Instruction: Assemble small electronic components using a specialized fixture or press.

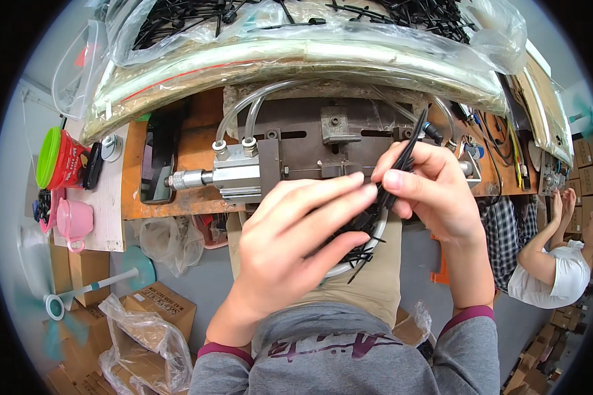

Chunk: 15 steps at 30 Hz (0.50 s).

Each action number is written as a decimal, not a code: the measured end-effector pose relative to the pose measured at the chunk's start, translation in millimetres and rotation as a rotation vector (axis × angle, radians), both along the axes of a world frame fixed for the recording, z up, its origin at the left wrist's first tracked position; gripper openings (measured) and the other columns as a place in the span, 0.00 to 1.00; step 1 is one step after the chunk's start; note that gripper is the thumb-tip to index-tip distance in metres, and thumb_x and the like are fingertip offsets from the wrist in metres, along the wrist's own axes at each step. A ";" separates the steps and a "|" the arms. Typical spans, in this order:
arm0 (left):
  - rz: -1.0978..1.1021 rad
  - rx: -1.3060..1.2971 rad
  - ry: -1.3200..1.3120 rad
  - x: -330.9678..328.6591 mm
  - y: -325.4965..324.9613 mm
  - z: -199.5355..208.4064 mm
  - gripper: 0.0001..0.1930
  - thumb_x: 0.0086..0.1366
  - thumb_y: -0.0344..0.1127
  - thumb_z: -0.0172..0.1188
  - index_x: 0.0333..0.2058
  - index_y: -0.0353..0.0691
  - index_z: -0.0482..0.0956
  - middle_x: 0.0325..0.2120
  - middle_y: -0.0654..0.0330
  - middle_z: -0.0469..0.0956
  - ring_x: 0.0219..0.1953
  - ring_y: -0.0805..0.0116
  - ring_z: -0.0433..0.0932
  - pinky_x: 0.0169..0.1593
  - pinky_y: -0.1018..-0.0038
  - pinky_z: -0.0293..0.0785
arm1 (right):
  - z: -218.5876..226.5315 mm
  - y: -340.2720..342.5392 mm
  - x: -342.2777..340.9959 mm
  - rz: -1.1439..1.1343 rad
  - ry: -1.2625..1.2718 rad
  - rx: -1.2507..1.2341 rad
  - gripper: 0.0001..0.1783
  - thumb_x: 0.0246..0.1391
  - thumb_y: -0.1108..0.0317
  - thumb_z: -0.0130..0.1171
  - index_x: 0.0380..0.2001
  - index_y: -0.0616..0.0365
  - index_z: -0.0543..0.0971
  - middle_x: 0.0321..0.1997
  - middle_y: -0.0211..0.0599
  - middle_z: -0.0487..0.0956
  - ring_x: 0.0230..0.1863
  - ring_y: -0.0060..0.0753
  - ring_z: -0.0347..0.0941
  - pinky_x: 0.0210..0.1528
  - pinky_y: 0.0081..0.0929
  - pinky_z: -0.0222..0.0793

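Note:
My right hand (428,187) pinches a bundle of thin black plastic strips (405,158), which look like cable ties, between thumb and fingers. The strips tilt upward to the right. My left hand (290,237) has its fingers stretched out and thumb apart, the fingertips beside the lower end of the bundle. Under and between its fingers lie more black strips (359,253), inside a pale curved rim (377,234) over my lap; my hand hides much of them. Just beyond both hands stands a metal fixture (270,168) with a cylinder and clear air hoses.
A plastic-lined tray (296,56) of black strips spans the back. On the left are a phone-like black slab (159,155), a red tub (64,158), a pink cup (74,220) and a fan (56,306). Cardboard boxes (161,306) stand below. Another person (550,273) sits at the right.

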<state>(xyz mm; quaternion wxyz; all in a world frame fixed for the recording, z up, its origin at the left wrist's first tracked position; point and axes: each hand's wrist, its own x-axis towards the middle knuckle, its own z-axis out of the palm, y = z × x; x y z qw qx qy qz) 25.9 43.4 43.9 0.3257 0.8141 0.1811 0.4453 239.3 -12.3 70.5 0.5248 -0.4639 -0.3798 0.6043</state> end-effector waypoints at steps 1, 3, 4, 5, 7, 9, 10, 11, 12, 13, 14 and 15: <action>0.018 0.096 0.045 -0.7 -0.5 -0.7 0.23 0.47 0.28 0.75 0.46 0.37 0.86 0.42 0.54 0.85 0.43 0.61 0.82 0.45 0.69 0.79 | -0.6 -1.5 -1.7 -0.001 0.006 -0.010 0.08 0.58 0.69 0.67 0.39 0.63 0.83 0.34 0.31 0.83 0.23 0.13 0.72 0.25 0.12 0.68; 0.056 0.197 0.108 0.6 -3.7 -1.5 0.20 0.45 0.29 0.75 0.41 0.41 0.88 0.41 0.57 0.84 0.39 0.61 0.81 0.43 0.68 0.78 | -1.6 -5.1 -4.1 -0.006 0.012 -0.035 0.08 0.59 0.70 0.67 0.39 0.63 0.83 0.34 0.31 0.83 0.23 0.14 0.73 0.25 0.12 0.68; 0.045 0.171 0.077 0.6 -4.8 -3.0 0.19 0.44 0.29 0.75 0.40 0.41 0.88 0.42 0.56 0.84 0.39 0.60 0.81 0.43 0.68 0.78 | -0.8 -7.0 -5.0 -0.014 0.029 -0.057 0.08 0.59 0.70 0.66 0.39 0.63 0.83 0.33 0.31 0.83 0.23 0.14 0.73 0.25 0.12 0.68; 0.037 0.148 0.048 0.3 -5.4 -4.8 0.19 0.44 0.29 0.76 0.40 0.41 0.88 0.42 0.56 0.84 0.40 0.60 0.81 0.43 0.68 0.78 | 0.9 -8.1 -5.7 -0.019 0.049 -0.076 0.08 0.59 0.70 0.66 0.39 0.64 0.83 0.33 0.32 0.83 0.23 0.14 0.73 0.25 0.12 0.68; 0.043 0.068 -0.031 -1.4 -6.9 -4.4 0.19 0.43 0.29 0.76 0.38 0.40 0.88 0.43 0.55 0.84 0.41 0.59 0.81 0.44 0.68 0.78 | -0.3 -12.5 -6.7 -0.064 0.071 -0.096 0.08 0.59 0.71 0.66 0.38 0.64 0.83 0.32 0.33 0.82 0.22 0.15 0.74 0.24 0.13 0.69; 0.069 -0.047 -0.130 -4.3 -8.1 -2.0 0.18 0.42 0.29 0.76 0.37 0.40 0.89 0.45 0.53 0.84 0.42 0.58 0.81 0.45 0.68 0.78 | -0.5 -18.6 -5.3 -0.175 -0.056 -0.044 0.07 0.58 0.72 0.66 0.38 0.64 0.83 0.31 0.33 0.82 0.22 0.15 0.74 0.24 0.13 0.69; 0.096 -0.008 -0.101 -5.4 -8.6 -4.4 0.19 0.42 0.29 0.76 0.37 0.39 0.88 0.45 0.52 0.84 0.43 0.58 0.81 0.45 0.68 0.78 | -1.1 -22.0 -4.0 -0.231 -0.120 -0.019 0.07 0.58 0.72 0.66 0.38 0.64 0.83 0.31 0.34 0.82 0.22 0.15 0.74 0.24 0.13 0.69; 0.125 0.032 -0.073 -7.0 -9.2 -7.9 0.19 0.41 0.29 0.76 0.37 0.39 0.88 0.46 0.51 0.83 0.43 0.58 0.81 0.45 0.67 0.78 | -2.0 -25.7 -2.5 -0.309 -0.203 0.022 0.07 0.57 0.73 0.66 0.37 0.65 0.83 0.31 0.33 0.82 0.21 0.15 0.74 0.24 0.12 0.68; 0.154 0.071 -0.046 -7.7 -9.4 -11.7 0.20 0.41 0.29 0.76 0.37 0.39 0.88 0.46 0.51 0.83 0.44 0.57 0.81 0.45 0.67 0.78 | -0.5 -29.3 -3.0 -0.387 -0.269 0.060 0.06 0.57 0.74 0.66 0.37 0.65 0.83 0.31 0.33 0.82 0.22 0.14 0.73 0.24 0.12 0.67; 0.138 0.151 0.054 -7.6 -9.1 -15.5 0.21 0.40 0.29 0.76 0.37 0.37 0.87 0.48 0.50 0.83 0.44 0.57 0.82 0.46 0.66 0.78 | -1.4 -31.3 0.0 -0.421 -0.280 0.107 0.06 0.57 0.75 0.66 0.37 0.65 0.82 0.31 0.32 0.82 0.22 0.14 0.73 0.24 0.12 0.66; 0.132 0.200 0.079 -4.5 -10.4 -25.6 0.19 0.42 0.29 0.76 0.37 0.35 0.86 0.49 0.50 0.82 0.43 0.57 0.82 0.46 0.67 0.78 | -1.8 -33.4 3.1 -0.451 -0.291 0.156 0.05 0.57 0.75 0.65 0.37 0.65 0.82 0.31 0.32 0.82 0.22 0.14 0.72 0.24 0.12 0.65; 0.142 0.219 0.160 -1.5 -14.1 -29.9 0.18 0.43 0.29 0.75 0.36 0.35 0.85 0.50 0.51 0.82 0.42 0.57 0.82 0.45 0.68 0.78 | -2.1 -35.3 5.7 -0.460 -0.306 0.169 0.05 0.57 0.75 0.65 0.36 0.65 0.82 0.32 0.32 0.81 0.21 0.14 0.70 0.23 0.12 0.63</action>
